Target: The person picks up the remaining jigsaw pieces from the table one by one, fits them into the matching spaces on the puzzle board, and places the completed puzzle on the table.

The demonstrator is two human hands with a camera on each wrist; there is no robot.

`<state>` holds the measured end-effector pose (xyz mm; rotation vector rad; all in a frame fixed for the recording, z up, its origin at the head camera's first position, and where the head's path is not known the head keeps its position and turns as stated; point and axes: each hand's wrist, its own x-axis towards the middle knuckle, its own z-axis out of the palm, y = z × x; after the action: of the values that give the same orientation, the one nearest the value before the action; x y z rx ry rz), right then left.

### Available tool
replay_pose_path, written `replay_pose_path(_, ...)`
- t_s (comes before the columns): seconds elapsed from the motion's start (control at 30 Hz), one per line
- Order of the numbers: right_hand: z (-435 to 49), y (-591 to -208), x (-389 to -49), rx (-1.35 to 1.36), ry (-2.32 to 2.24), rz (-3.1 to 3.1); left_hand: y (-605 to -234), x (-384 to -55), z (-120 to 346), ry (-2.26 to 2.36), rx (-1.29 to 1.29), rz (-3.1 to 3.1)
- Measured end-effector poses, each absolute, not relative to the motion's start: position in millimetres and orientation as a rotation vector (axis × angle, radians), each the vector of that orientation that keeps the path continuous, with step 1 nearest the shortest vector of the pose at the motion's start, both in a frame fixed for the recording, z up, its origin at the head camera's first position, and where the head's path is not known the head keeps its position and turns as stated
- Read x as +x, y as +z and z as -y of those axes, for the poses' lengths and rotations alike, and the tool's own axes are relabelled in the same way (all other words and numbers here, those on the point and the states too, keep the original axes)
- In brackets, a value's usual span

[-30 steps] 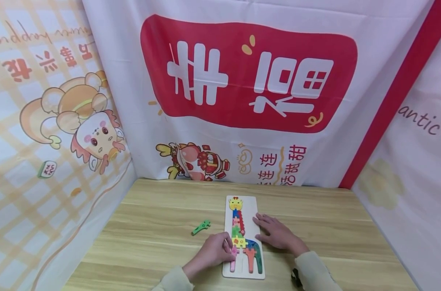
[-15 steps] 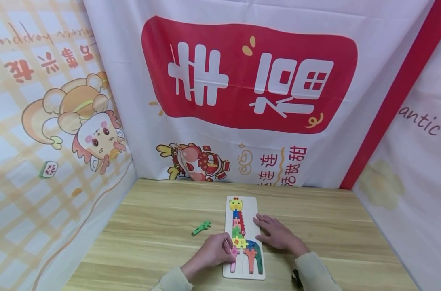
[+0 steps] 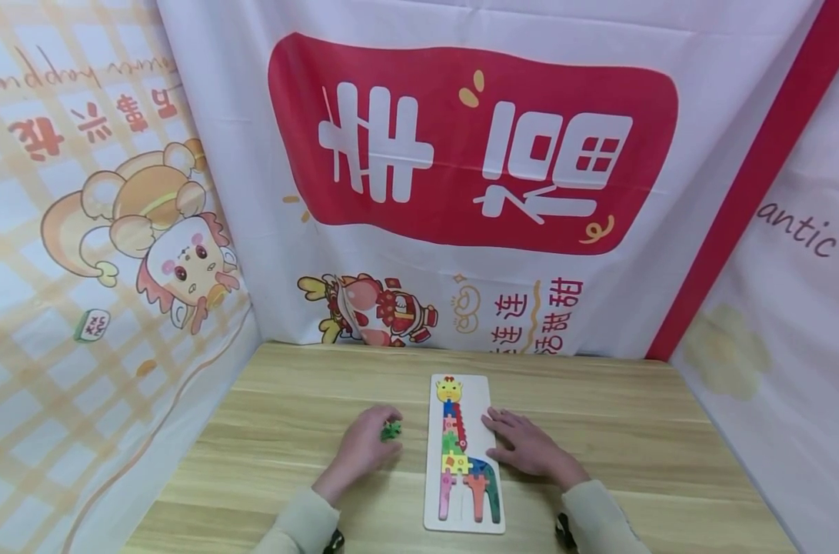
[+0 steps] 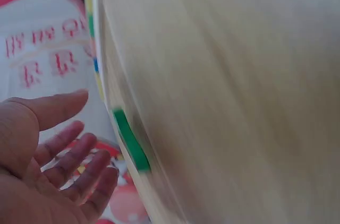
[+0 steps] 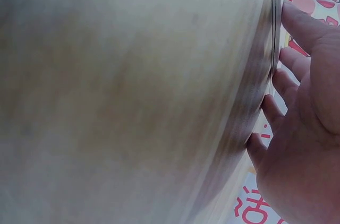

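A giraffe jigsaw board [image 3: 474, 404] lies on the table with coloured pieces set in it. A pink leg piece [image 3: 445, 498] sits at its lower left, an orange leg piece [image 3: 477, 498] further right. To the left of the board, my left hand [image 3: 365, 446] hovers over a loose green puzzle piece [image 3: 391, 430], partly covering it. The left wrist view has the thumb and fingers spread, apart from the green piece [image 4: 131, 140]. My right hand [image 3: 526, 448] rests against the board's right edge, fingers extended; its fingertips meet the tabletop and board edge in the right wrist view.
The wooden table [image 3: 287, 400] ends at a white cloth backdrop [image 3: 419, 261] with red print. Printed cloth walls [image 3: 114, 269] stand on the left and right. A dark strap [image 3: 564, 531] shows at the right wrist.
My left hand has let go of the pink leg piece, which stays in the board, and has moved left to the green piece. My right hand has stayed put.
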<state>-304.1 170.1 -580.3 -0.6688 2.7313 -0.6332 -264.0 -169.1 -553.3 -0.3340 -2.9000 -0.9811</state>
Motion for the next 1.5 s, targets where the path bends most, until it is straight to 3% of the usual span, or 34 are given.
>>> replay_pose_path(0.33,-170,-578,-302,-0.669,-0.646,-2.733,-565,-273,191,-0.76,-0.292,2.946)
replay_pose_path(0.93,-170,-576,-301,-0.685,-0.655,-2.717,-564,-272,191,-0.911,-0.27,2.889)
replay_pose_path(1.5,-171,-582,-306,-0.677,-0.616,-2.734,-549,-270,184,-1.679,-0.144,2.769)
